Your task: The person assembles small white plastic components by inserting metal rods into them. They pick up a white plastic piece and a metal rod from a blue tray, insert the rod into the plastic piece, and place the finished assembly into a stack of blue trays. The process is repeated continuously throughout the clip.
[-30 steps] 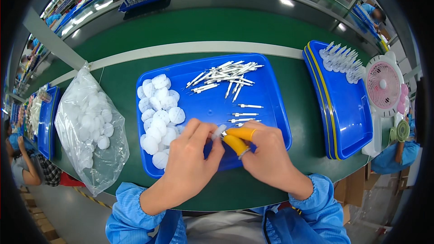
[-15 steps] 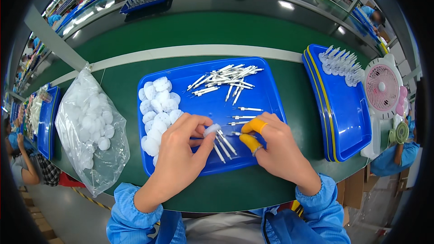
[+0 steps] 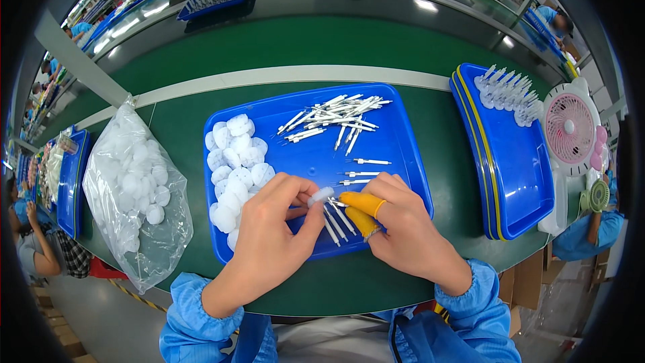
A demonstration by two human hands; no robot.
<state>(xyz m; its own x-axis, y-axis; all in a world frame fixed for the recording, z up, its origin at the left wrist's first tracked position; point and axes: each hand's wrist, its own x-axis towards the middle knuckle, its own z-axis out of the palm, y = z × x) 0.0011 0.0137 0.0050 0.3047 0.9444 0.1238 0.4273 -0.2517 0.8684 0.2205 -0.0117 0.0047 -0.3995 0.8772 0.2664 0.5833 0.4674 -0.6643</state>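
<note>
Over the near part of a blue tray (image 3: 295,154), my left hand (image 3: 277,223) pinches a white translucent disc (image 3: 323,195) between thumb and fingers. Several thin white sticks (image 3: 339,222) extend from the disc toward me and appear fixed to it. My right hand (image 3: 411,232), wearing yellow covers on thumb and index finger, is closed on a small metal-tipped stick (image 3: 338,202) at the disc's right edge. Most of that stick is hidden by the fingers. White discs (image 3: 235,154) fill the tray's left side; loose white sticks (image 3: 339,113) lie piled at its far side.
Left of the tray lies a clear bag (image 3: 138,188) of white discs. At right, stacked blue trays (image 3: 507,175) carry disc-and-stick pieces (image 3: 507,94), beside a pink-and-white fan (image 3: 568,124). A metal rail (image 3: 289,75) crosses behind. Other people work farther off.
My right hand has moved left, bringing the stick's tip from a short gap away up to the disc. My left hand has shifted slightly right with the disc.
</note>
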